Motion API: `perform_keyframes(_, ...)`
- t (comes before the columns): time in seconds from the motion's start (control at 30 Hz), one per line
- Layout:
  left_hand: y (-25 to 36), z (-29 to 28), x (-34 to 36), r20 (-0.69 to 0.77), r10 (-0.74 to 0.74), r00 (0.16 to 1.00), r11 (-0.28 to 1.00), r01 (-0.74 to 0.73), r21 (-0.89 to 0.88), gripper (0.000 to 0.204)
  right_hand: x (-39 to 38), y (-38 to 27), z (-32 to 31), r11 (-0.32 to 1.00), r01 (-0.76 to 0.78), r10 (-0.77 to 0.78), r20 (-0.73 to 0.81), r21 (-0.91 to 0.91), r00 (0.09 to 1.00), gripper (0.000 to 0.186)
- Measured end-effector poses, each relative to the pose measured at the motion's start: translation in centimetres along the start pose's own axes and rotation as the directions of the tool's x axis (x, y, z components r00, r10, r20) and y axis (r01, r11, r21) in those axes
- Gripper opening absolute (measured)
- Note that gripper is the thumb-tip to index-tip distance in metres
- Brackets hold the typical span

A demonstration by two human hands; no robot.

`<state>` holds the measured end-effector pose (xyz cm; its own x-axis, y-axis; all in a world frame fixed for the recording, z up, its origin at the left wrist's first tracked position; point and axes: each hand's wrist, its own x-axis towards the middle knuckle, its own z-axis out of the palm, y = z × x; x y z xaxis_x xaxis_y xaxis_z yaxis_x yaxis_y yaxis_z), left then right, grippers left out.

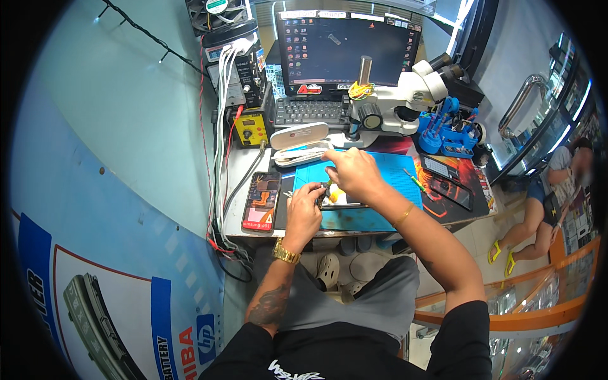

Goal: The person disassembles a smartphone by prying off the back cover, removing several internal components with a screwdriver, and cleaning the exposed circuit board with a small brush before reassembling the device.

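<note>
A small opened device, apparently a phone (pixel 345 198), lies on a blue work mat (pixel 396 166), with a white and yellow patch showing inside. At its left end, my left hand (pixel 305 208) is closed on it, with thumb and forefinger by the edge. Above the device my right hand (pixel 356 172) is closed with its fingertips downward. A slim greenish bit shows below the right thumb, but what those fingers hold is mostly hidden. Left of the mat lies a phone-shaped item (pixel 261 201) with a red lower end and an orange pattern.
Behind the mat stand a white microscope (pixel 405 95), keyboard (pixel 310 112) and monitor (pixel 348 50). An open white case (pixel 301 144) and a yellow-fronted power unit (pixel 252 128) are left. A green-handled tool (pixel 415 180), phone parts (pixel 451 192) and blue organizer (pixel 449 136) are right. Another person stands far right.
</note>
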<state>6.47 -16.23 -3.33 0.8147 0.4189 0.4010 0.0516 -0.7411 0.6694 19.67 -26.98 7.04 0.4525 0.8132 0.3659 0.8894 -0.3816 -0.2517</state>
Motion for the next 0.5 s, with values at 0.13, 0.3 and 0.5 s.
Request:
perform_keyframes(0.13, -0.2, 0.1, -0.1, -0.02, 0.005, 1.0, 1.0, -0.005, -0.002, 0.041, 0.0, 0.3, -0.7, 1.0, 0.015, -0.016, 0.034, 0.021, 0.999, 0.028)
perform_keyframes(0.3, 0.4, 0.1, -0.2, -0.051, 0.013, 0.999, 1.0, -0.013, 0.002, 0.037, -0.4, 1.3, -0.7, 0.996, 0.0, -0.002, 0.02, 0.09, 1.0, 0.029)
perform_keyframes(0.5, 0.1, 0.0, -0.3, -0.064, 0.024, 0.998, 1.0, -0.024, -0.005, 0.037, -0.4, 1.0, -0.9, 0.988, -0.01, 0.002, 0.054, 0.156, 0.999, 0.029)
